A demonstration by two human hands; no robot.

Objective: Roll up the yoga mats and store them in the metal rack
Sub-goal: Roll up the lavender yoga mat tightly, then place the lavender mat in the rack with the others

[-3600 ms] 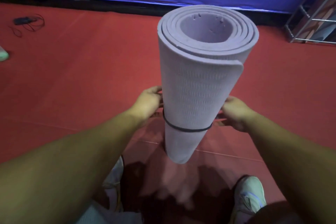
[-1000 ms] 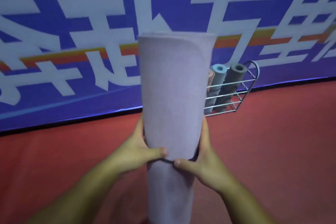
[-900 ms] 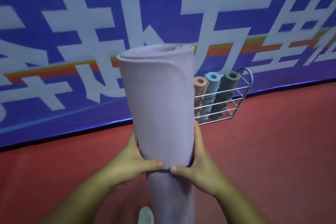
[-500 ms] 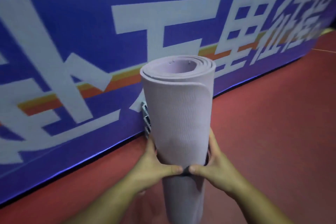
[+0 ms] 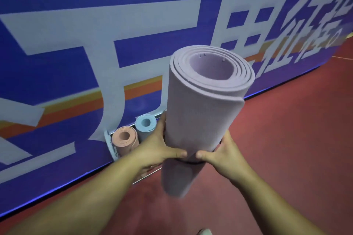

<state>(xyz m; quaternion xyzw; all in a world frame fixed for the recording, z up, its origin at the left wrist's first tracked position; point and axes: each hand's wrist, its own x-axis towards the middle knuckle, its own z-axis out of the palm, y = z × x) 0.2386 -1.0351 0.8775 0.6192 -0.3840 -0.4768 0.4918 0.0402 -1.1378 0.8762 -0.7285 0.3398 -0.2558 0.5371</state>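
Note:
A rolled lilac yoga mat (image 5: 200, 108) stands upright in front of me, its open spiral end facing up. My left hand (image 5: 158, 149) grips its left side and my right hand (image 5: 223, 152) grips its right side, thumbs nearly meeting at a black band around the roll. Behind and below the mat, the metal rack (image 5: 110, 145) stands against the wall, mostly hidden by my left hand and the roll. A pink rolled mat (image 5: 125, 139) and a light blue rolled mat (image 5: 146, 125) stand in it.
A blue banner wall (image 5: 76, 44) with large white characters and an orange stripe runs behind the rack. Red floor (image 5: 286, 139) stretches to the right and beneath me. The tip of a shoe (image 5: 205, 232) shows at the bottom edge.
I have come closer to the rack, carrying the lilac mat upright in both hands. The pink and blue mats, hidden half a second ago, now show to the left of the roll.

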